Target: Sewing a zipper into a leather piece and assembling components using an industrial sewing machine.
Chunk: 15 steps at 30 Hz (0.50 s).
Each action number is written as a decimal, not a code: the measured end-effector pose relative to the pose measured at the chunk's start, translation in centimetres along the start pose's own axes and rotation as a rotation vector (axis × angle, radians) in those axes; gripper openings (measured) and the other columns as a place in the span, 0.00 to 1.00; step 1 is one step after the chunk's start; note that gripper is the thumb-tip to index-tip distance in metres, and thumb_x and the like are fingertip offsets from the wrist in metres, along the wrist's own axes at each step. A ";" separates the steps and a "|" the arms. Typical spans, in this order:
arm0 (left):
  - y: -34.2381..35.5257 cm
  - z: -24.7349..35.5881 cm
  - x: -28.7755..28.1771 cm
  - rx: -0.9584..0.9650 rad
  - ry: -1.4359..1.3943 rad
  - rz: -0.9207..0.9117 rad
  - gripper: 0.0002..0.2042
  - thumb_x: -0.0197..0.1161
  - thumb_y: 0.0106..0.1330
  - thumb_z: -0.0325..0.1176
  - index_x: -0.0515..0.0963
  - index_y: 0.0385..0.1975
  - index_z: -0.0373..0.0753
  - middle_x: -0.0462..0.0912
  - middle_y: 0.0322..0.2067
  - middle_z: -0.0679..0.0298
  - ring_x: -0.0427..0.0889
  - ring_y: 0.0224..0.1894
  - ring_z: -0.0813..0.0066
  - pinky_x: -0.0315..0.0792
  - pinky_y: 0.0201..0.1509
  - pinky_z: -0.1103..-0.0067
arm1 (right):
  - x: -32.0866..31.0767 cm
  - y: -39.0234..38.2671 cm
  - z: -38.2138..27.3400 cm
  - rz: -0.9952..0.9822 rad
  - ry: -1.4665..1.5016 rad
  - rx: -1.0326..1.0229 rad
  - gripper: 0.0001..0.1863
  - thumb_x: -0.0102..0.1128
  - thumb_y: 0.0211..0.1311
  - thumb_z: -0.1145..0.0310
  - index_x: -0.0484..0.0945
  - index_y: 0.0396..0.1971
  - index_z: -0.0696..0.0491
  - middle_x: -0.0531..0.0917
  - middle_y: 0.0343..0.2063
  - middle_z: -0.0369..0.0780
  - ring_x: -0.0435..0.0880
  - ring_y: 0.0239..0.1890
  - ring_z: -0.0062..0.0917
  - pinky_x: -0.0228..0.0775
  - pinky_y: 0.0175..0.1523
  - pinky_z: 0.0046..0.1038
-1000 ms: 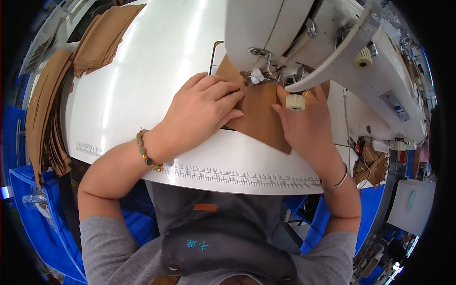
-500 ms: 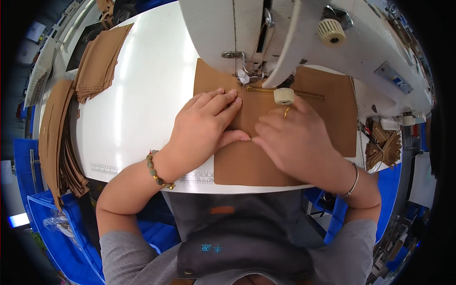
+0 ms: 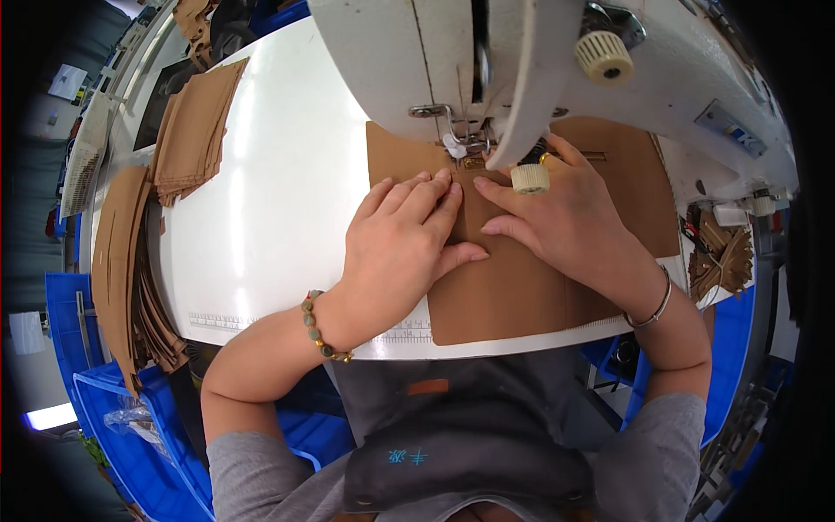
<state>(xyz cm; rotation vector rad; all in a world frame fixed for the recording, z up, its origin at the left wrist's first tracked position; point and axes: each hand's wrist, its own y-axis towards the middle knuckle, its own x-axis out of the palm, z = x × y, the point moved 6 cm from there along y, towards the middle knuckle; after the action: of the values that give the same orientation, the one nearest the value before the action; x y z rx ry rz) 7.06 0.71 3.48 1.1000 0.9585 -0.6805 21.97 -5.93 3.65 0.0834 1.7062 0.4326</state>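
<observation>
A brown panel [image 3: 509, 291], which looks like fabric or thin leather, lies under the sewing machine head [image 3: 409, 52]. A gold-toned zipper [image 3: 472, 163] sits in a narrow slot in it, its middle hidden behind the machine and my right hand. My left hand [image 3: 402, 230] lies flat on the panel's left part, fingers close together and pointing at the presser foot [image 3: 457, 150]. To the right of the foot, my right hand [image 3: 557, 209] rests on the panel with its fingers spread. Its index fingertip and thumb point toward my left hand. Some right fingers are hidden behind a cream knob [image 3: 530, 179].
Cut brown pieces are stacked on the white table [image 3: 287, 174] at the far left [image 3: 198, 126], and more hang over its left edge [image 3: 126, 270]. Brown scraps [image 3: 722, 252] lie at the right by the machine. Blue bins [image 3: 143, 444] stand below the table.
My right hand has moved from beside my left thumb up toward the presser foot, and its fingers have spread. My left hand stays flat on the panel. The whole view has shifted slightly.
</observation>
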 end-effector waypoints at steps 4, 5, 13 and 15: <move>0.2 -0.2 0.1 0.002 0.001 0.008 0.31 0.76 0.53 0.52 0.86 0.50 0.32 0.86 0.54 0.57 0.85 0.55 0.59 0.76 0.63 0.66 | 0.1 0.1 0.1 0.008 -0.025 0.005 0.19 0.71 0.59 0.51 0.90 0.42 0.51 0.86 0.47 0.38 0.82 0.60 0.33 0.66 0.71 0.49; 0.3 -0.4 0.1 0.002 0.001 0.014 0.31 0.76 0.53 0.52 0.86 0.50 0.32 0.86 0.54 0.57 0.85 0.55 0.59 0.76 0.63 0.66 | 0.3 0.2 0.2 -0.014 -0.039 0.012 0.19 0.71 0.59 0.51 0.90 0.41 0.51 0.86 0.47 0.38 0.82 0.60 0.33 0.66 0.71 0.48; 0.5 -1.0 0.7 -0.008 0.030 -0.023 0.32 0.71 0.58 0.55 0.85 0.54 0.34 0.85 0.57 0.60 0.82 0.60 0.63 0.72 0.67 0.63 | 0.5 0.4 0.7 0.018 -0.029 0.011 0.19 0.71 0.60 0.51 0.90 0.40 0.52 0.87 0.52 0.38 0.81 0.62 0.33 0.64 0.73 0.48; 0.4 -1.0 0.7 -0.007 0.037 -0.028 0.32 0.71 0.58 0.55 0.85 0.54 0.34 0.85 0.57 0.59 0.82 0.60 0.63 0.72 0.67 0.63 | 0.6 0.3 0.7 0.013 -0.030 0.011 0.20 0.71 0.59 0.51 0.90 0.40 0.52 0.87 0.52 0.38 0.81 0.62 0.33 0.64 0.73 0.48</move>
<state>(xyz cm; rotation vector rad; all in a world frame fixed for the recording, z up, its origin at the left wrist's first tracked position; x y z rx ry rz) 7.46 1.80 2.87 1.0983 1.0090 -0.6811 22.48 -5.31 3.13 0.1093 1.6793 0.4296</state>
